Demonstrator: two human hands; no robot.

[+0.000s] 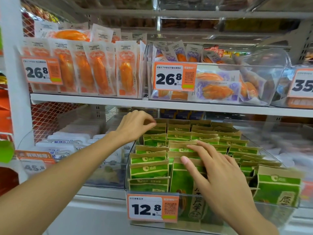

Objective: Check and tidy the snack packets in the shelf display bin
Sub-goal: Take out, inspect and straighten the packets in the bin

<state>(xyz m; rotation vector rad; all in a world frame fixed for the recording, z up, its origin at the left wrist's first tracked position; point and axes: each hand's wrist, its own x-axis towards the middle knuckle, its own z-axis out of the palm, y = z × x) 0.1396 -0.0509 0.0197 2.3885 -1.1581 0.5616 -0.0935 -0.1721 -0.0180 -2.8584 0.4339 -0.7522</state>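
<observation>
Nearest is a clear plastic bin (279,216) on the low shelf. On its front left is an orange and white price tag (152,208) that says 12.8. The bin is full of green and brown snack packets (149,170). They stand in rows from near to far.

The right hand (218,177) comes in from the near right. Its fingers are spread out and nearly straight. They lie flat on the tops of the packets in the middle rows. It grips nothing.

The left hand (133,128) reaches in from the near left, farther back. Its fingers are curled, and the fingertips pinch the top edge of a packet in the far left row.

Left of the green bin is another clear bin with white packets (67,141). A blurry price tag (33,164) sits on its front.

Up and farther back is a white shelf board (118,103). On it, at the left, stand orange and white packets (96,70) in a row, with a tag (42,71) that says 26.8. Right of them is a clear bin (271,78) with purple and orange packets (218,90) lying loose inside. It has a 26.8 tag (175,76) too. At the far right edge is a tag (302,85) that starts with 35.
</observation>
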